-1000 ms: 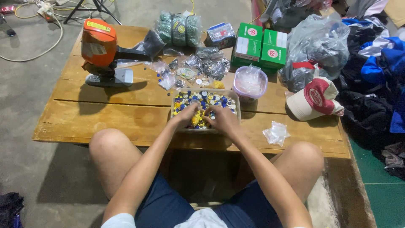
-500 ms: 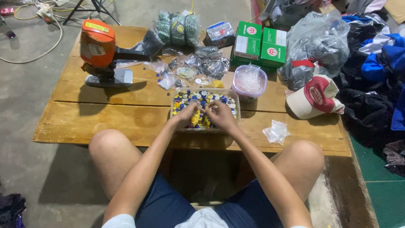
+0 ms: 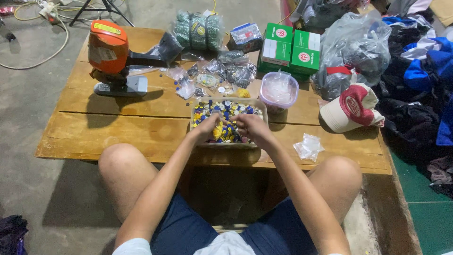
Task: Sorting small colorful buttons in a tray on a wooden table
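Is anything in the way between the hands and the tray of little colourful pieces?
Nothing visible is. The left hand and the right hand are already inside the clear tray, right on the small blue, yellow and white pieces. The tray has no lid on it, and the lined round tub stands off to its right.

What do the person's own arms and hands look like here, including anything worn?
Both forearms are bare to above the elbow. The left hand and right hand wear no gloves; no watch or bracelet shows. A white shirt edge and dark blue shorts are visible.
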